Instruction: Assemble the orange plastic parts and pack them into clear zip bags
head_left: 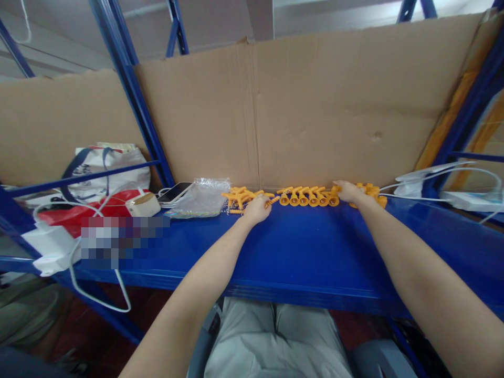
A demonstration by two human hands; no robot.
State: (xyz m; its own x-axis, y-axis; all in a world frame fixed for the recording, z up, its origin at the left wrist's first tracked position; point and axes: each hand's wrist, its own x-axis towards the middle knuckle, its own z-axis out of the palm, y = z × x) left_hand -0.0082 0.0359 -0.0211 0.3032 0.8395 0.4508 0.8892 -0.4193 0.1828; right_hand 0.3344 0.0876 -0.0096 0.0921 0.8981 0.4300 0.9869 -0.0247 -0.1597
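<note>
On the blue surface [291,247], my left fingers [266,200] clamp one rod [275,200], six orange funnels [304,199] rightward; right fingers [342,185], I can't tell.

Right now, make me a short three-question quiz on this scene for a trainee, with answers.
1. Multiple choice: the long brown panel behind the smooth blue tabletop is made of: A, glass; B, cardboard; C, cloth?
2. True or false: the bare left hand is nearer the clear plastic bag than the bare right hand.
3. Fill in: the orange-yellow, cup-ended plastic pieces between both hands sit in one ____.
Key: 1 B; 2 true; 3 row.
</note>
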